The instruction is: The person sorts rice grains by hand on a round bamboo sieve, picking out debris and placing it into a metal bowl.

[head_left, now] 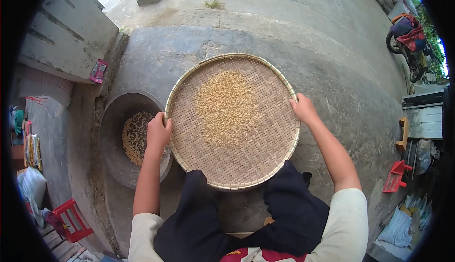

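A round, flat woven bamboo winnowing tray spans the space above my knees. Golden unhusked grain lies in a loose patch on it, left of centre and toward the far side. My left hand grips the tray's left rim, thumb on the near side. On the opposite rim, my right hand is closed, its fingers partly hidden under the edge. Beside my left hand and below it stands a dark round basin, with more grain mixed with darker bits at its bottom.
A pink packet lies by the concrete block at left. Red plastic stools stand at lower left and a red stool at right. A motorbike is parked at far right. Sacks rest at lower right.
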Action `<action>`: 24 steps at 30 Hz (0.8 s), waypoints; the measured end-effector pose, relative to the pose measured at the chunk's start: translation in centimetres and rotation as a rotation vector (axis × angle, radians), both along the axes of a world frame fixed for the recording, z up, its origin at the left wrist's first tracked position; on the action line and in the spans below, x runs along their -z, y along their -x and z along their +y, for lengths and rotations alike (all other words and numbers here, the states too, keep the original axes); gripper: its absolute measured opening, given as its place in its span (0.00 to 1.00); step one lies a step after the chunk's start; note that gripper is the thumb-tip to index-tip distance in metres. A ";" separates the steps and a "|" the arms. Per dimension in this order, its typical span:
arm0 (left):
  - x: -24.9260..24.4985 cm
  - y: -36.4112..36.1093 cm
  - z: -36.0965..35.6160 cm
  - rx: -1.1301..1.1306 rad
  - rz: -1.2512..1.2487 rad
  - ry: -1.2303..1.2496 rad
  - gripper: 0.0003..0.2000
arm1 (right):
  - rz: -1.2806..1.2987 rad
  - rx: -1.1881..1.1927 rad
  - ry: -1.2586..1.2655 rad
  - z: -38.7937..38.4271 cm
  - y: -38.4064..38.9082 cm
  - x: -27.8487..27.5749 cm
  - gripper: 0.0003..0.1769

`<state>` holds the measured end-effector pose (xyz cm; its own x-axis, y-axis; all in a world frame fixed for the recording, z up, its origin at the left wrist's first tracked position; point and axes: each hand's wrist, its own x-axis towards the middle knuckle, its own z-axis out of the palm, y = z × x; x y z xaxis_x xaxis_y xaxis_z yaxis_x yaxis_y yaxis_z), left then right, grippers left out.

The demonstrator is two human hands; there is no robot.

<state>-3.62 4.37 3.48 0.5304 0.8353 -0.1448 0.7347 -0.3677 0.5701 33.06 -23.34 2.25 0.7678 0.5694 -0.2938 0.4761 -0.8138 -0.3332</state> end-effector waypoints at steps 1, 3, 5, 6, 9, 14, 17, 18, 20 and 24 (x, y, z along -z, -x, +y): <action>0.5 0.0 0.1 0.000 -0.005 0.001 0.12 | -0.009 -0.013 0.041 0.0 0.1 -0.3 0.17; 1.1 0.5 0.3 0.068 0.053 -0.135 0.11 | -0.011 -0.029 0.054 0.1 0.1 -0.2 0.17; 1.5 0.4 0.1 0.060 0.081 -0.143 0.11 | -0.011 -0.044 0.057 0.2 0.3 0.3 0.17; 1.5 0.3 0.0 0.055 0.106 -0.147 0.11 | -0.002 -0.040 0.063 0.1 0.2 0.8 0.17; 0.7 -0.3 -0.6 0.030 0.226 -0.124 0.12 | -0.026 -0.076 0.081 -0.2 -0.4 1.8 0.17; -2.2 -1.6 -1.1 0.126 0.179 -0.345 0.16 | -0.121 -0.175 0.007 -0.7 -0.7 1.3 0.17; -2.6 -3.5 -0.6 0.382 0.011 -0.432 0.17 | -0.198 -0.201 -0.076 -0.5 -0.4 1.0 0.18; -2.3 -4.4 -0.5 0.403 -0.005 -0.172 0.17 | -0.150 -0.184 -0.022 -0.4 -0.5 1.2 0.19; -1.0 -5.4 -0.1 0.413 -0.019 0.085 0.17 | -0.101 -0.173 0.027 -0.2 -0.4 1.3 0.20; 1.6 -7.0 0.8 0.512 0.015 0.054 0.16 | -0.130 -0.189 0.018 -0.4 -0.3 1.4 0.21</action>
